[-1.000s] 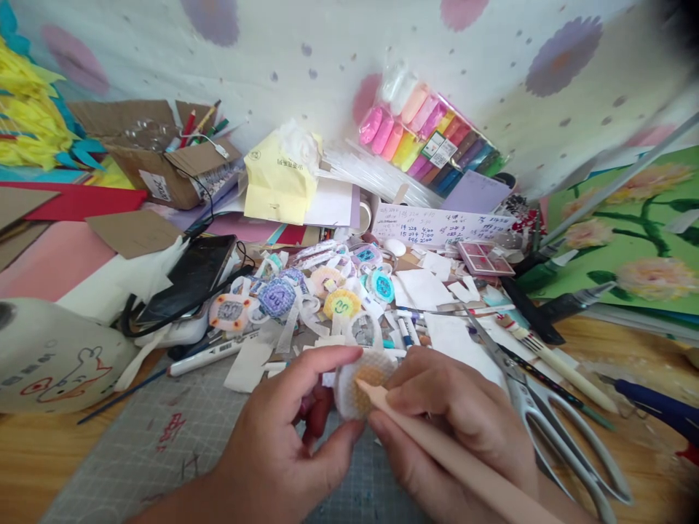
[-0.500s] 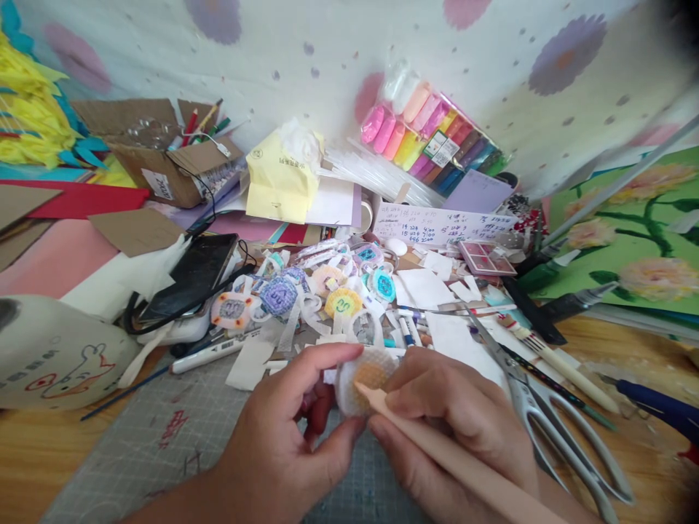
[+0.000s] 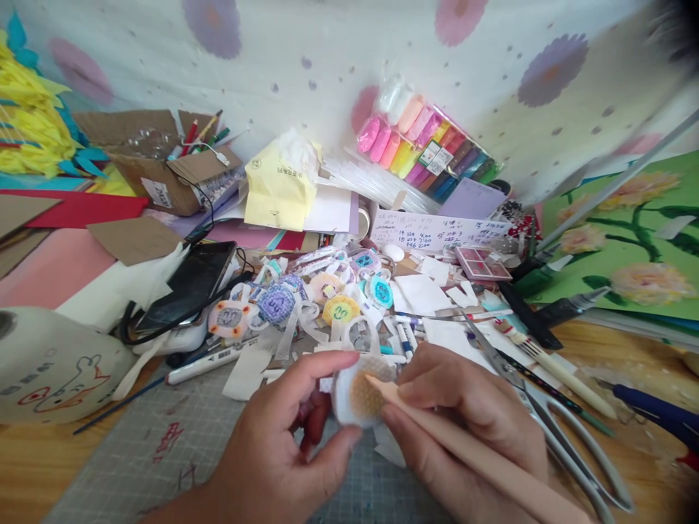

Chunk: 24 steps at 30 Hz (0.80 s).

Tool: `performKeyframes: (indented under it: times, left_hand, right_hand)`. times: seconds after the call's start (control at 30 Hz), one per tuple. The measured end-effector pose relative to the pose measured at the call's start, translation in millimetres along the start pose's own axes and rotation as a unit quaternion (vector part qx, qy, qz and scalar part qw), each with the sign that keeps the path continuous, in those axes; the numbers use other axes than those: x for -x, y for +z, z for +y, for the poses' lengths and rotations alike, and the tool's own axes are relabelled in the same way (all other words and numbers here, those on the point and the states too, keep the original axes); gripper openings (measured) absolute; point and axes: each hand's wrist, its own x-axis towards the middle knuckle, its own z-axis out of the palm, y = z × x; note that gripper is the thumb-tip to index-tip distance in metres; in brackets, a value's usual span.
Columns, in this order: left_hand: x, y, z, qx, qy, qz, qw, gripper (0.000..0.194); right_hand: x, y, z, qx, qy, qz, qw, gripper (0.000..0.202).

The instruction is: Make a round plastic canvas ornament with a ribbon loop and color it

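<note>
My left hand (image 3: pixel 295 429) holds a round white textured piece (image 3: pixel 344 404) by its edge, between thumb and fingers. An orange-brown patch colours the middle of the piece. In my right hand (image 3: pixel 464 422) is a thick peach-coloured marker (image 3: pixel 491 473), whose tip rests on or just over the patch. Just beyond the hands lies a heap of small badge-like pieces with white loops, among them a yellow one (image 3: pixel 339 311), a purple one (image 3: pixel 277 303) and a turquoise one (image 3: pixel 381 292).
A grey cutting mat (image 3: pixel 131 451) lies beneath the hands. Large scissors (image 3: pixel 568 444) and brushes are at the right. A white marker (image 3: pixel 204 364), a phone (image 3: pixel 191 284) and a pale jar (image 3: pixel 60 364) are at the left. Coloured clay packs (image 3: pixel 431 149) stand behind.
The marker tip has shifted slightly right and up on the patch, and more of the coloured area shows. My right hand has moved a little right. The view has shifted slightly.
</note>
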Motion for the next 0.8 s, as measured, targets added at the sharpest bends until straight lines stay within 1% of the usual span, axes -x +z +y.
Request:
performKeyframes:
  times: [0.2,0.47,0.67,0.8]
  left_hand:
    - [-0.8,0.2,-1.7,-0.026,0.009,-0.002,1.000,0.041]
    - [0.1,-0.9,-2.2,-0.025,0.014,-0.006,1.000,0.040]
    - [0.2,-2.9,-5.0,-0.027,0.013,-0.026,0.999,0.042]
    - [-1.2,-4.3,-5.6,-0.022,0.008,-0.024,0.999,0.041]
  right_hand:
    - [-1.7,-1.9,1.3,0.032,0.002,0.005,0.999,0.016]
    - [-1.5,-1.2,-0.8,0.007,-0.009,0.001,1.000,0.019]
    - [-2.3,-2.3,2.2,0.028,0.000,0.004,1.000,0.018]
    - [-0.8,-5.1,1.3,0.042,-0.004,-0.013,0.999,0.019]
